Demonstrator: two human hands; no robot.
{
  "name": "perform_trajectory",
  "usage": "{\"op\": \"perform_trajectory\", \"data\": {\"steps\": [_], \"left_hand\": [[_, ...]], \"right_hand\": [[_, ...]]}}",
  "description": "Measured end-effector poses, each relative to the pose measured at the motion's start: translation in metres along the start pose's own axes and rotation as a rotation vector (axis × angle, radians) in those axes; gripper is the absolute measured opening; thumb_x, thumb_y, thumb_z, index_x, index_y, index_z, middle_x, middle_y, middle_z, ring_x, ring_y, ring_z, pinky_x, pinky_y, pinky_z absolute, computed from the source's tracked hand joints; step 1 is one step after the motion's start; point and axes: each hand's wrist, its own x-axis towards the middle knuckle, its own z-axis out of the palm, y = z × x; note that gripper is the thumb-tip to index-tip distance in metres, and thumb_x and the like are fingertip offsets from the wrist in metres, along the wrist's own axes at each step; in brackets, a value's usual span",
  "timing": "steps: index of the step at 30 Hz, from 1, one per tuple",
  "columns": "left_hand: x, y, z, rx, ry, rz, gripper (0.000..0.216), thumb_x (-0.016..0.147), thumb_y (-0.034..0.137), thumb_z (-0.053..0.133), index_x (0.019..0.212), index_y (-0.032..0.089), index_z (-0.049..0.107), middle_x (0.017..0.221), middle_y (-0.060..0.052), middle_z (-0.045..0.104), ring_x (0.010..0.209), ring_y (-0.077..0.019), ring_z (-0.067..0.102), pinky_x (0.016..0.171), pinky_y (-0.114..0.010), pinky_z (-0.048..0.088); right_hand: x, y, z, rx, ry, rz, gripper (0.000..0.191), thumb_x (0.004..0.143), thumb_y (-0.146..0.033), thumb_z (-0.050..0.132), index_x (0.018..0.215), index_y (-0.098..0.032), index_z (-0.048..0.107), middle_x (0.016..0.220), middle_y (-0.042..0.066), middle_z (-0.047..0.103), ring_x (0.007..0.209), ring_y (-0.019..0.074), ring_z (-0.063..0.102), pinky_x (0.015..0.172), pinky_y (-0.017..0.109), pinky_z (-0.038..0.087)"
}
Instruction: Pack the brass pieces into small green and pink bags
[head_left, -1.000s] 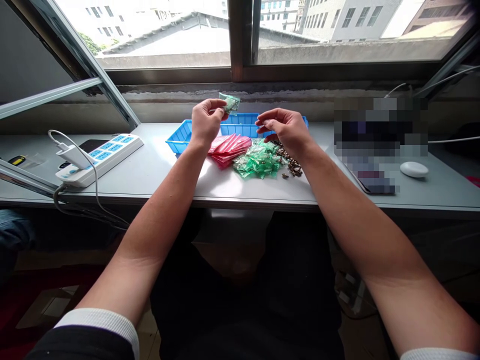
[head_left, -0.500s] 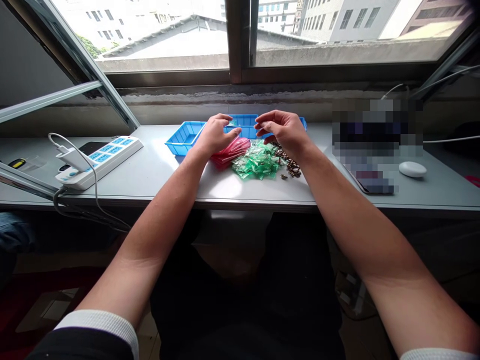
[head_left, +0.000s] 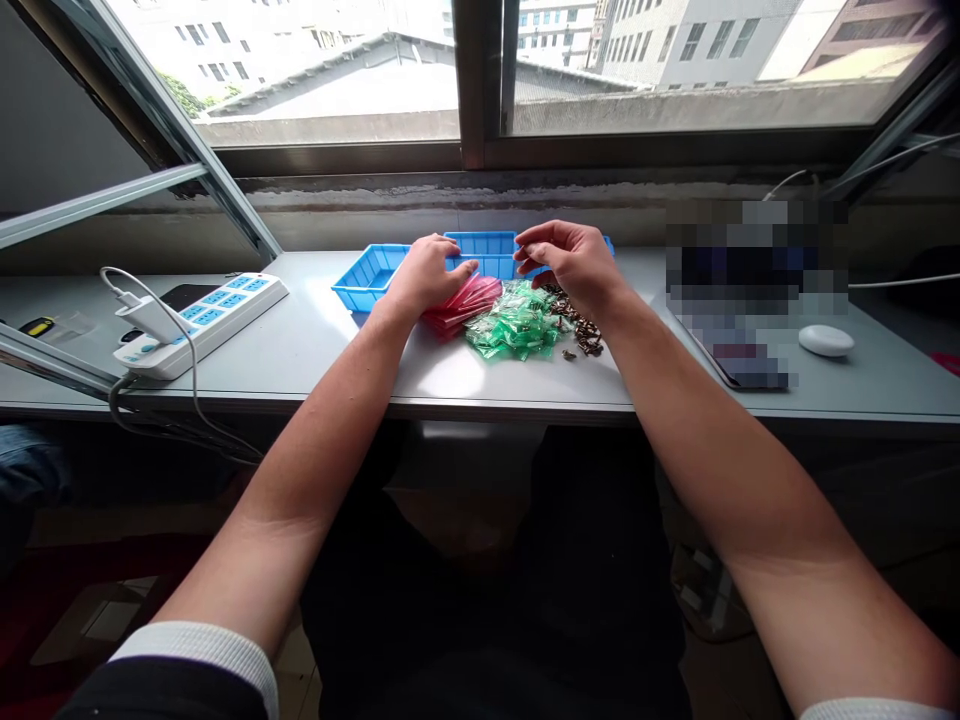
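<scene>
My left hand rests at the pile of pink plastic bags, its thumb apart from the fingers. Some of its fingertips are hidden behind the hand. To the right, my right hand hovers above the small brass-coloured metal parts, thumb and fingers pinched together. Whatever is between those fingertips is too small to make out. Between the hands lies a heap of small clear-and-green plastic bags. Behind them stand a blue bin and, at the left, another blue bin.
A white power strip with a plugged-in charger and cable lies on the left of the table. On the right are a blurred-out phone-like object and a white oval case. A metal frame slants up at left.
My left hand has lowered slightly toward the pink bags, and the bit of green seen by its fingertips is gone from there. My right hand has barely moved.
</scene>
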Motion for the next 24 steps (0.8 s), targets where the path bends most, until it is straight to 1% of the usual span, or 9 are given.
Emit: {"op": "perform_trajectory", "data": {"steps": [2,5,7,9,11,13,16,20,24], "left_hand": [[-0.001,0.003,-0.002,0.031,-0.002,-0.018,0.034,0.094,0.048,0.096,0.120,0.026,0.095,0.145,-0.021,0.094,0.150,-0.0499,0.082,0.145,-0.067,0.060],[-0.005,0.017,-0.010,0.117,-0.056,-0.048,0.041,0.104,0.045,0.090,0.137,0.022,0.095,0.154,-0.023,0.092,0.153,-0.0480,0.083,0.144,-0.063,0.061],[-0.009,0.028,-0.016,0.161,-0.110,-0.037,0.044,0.114,0.045,0.081,0.148,0.019,0.093,0.161,-0.023,0.089,0.160,-0.0454,0.082,0.147,-0.059,0.060],[-0.012,0.038,-0.020,0.196,-0.132,-0.043,0.046,0.118,0.043,0.078,0.153,0.016,0.092,0.164,-0.023,0.088,0.161,-0.0441,0.082,0.147,-0.056,0.060],[-0.013,0.042,-0.022,0.215,-0.132,-0.050,0.046,0.119,0.041,0.079,0.154,0.014,0.092,0.164,-0.024,0.089,0.161,-0.0440,0.083,0.147,-0.055,0.061],[-0.012,0.040,-0.020,0.215,-0.116,-0.044,0.045,0.119,0.039,0.080,0.153,0.013,0.093,0.162,-0.024,0.090,0.159,-0.0440,0.083,0.146,-0.055,0.062],[-0.010,0.032,-0.014,0.182,-0.069,-0.011,0.037,0.118,0.039,0.081,0.145,0.019,0.096,0.157,-0.021,0.092,0.154,-0.0434,0.085,0.142,-0.057,0.064],[-0.006,0.024,-0.006,0.119,0.008,0.038,0.026,0.115,0.037,0.083,0.132,0.025,0.097,0.149,-0.018,0.094,0.146,-0.0429,0.087,0.136,-0.059,0.065],[-0.005,0.024,0.000,0.076,0.062,0.083,0.019,0.113,0.032,0.084,0.125,0.026,0.097,0.140,-0.017,0.095,0.140,-0.0421,0.088,0.131,-0.059,0.066]], "right_hand": [[0.002,0.001,-0.001,-0.019,0.022,-0.014,0.013,0.110,-0.041,0.091,0.116,-0.030,0.090,0.124,0.009,0.092,0.113,0.0280,0.090,0.092,0.046,0.079],[0.002,-0.001,-0.004,-0.171,0.084,-0.005,0.010,0.115,-0.035,0.085,0.121,-0.029,0.090,0.125,0.011,0.094,0.114,0.0295,0.092,0.096,0.048,0.081],[0.001,-0.004,-0.006,-0.398,0.150,-0.006,0.012,0.117,-0.024,0.081,0.123,-0.025,0.092,0.124,0.012,0.095,0.117,0.0310,0.093,0.106,0.050,0.081],[-0.001,-0.007,-0.009,-0.655,0.194,-0.030,0.021,0.116,-0.012,0.078,0.126,-0.021,0.095,0.126,0.014,0.097,0.123,0.0334,0.093,0.117,0.053,0.078],[-0.002,-0.007,-0.012,-0.864,0.199,-0.029,0.024,0.116,-0.008,0.079,0.127,-0.018,0.098,0.130,0.015,0.098,0.129,0.0373,0.093,0.122,0.057,0.077],[-0.003,-0.007,-0.014,-1.018,0.173,0.032,0.019,0.115,-0.010,0.085,0.126,-0.017,0.100,0.131,0.017,0.098,0.131,0.0422,0.093,0.120,0.061,0.078],[-0.003,-0.004,-0.014,-1.161,0.112,0.117,0.017,0.111,-0.014,0.093,0.125,-0.018,0.102,0.133,0.018,0.098,0.134,0.0482,0.093,0.115,0.065,0.080],[-0.003,-0.002,-0.013,-1.199,0.040,0.146,0.024,0.112,-0.011,0.088,0.125,-0.022,0.104,0.133,0.014,0.100,0.131,0.0457,0.095,0.112,0.061,0.082],[-0.003,-0.002,-0.012,-1.197,0.013,0.177,0.032,0.109,-0.005,0.084,0.125,-0.024,0.105,0.132,0.014,0.100,0.127,0.0444,0.096,0.105,0.057,0.081]]}}
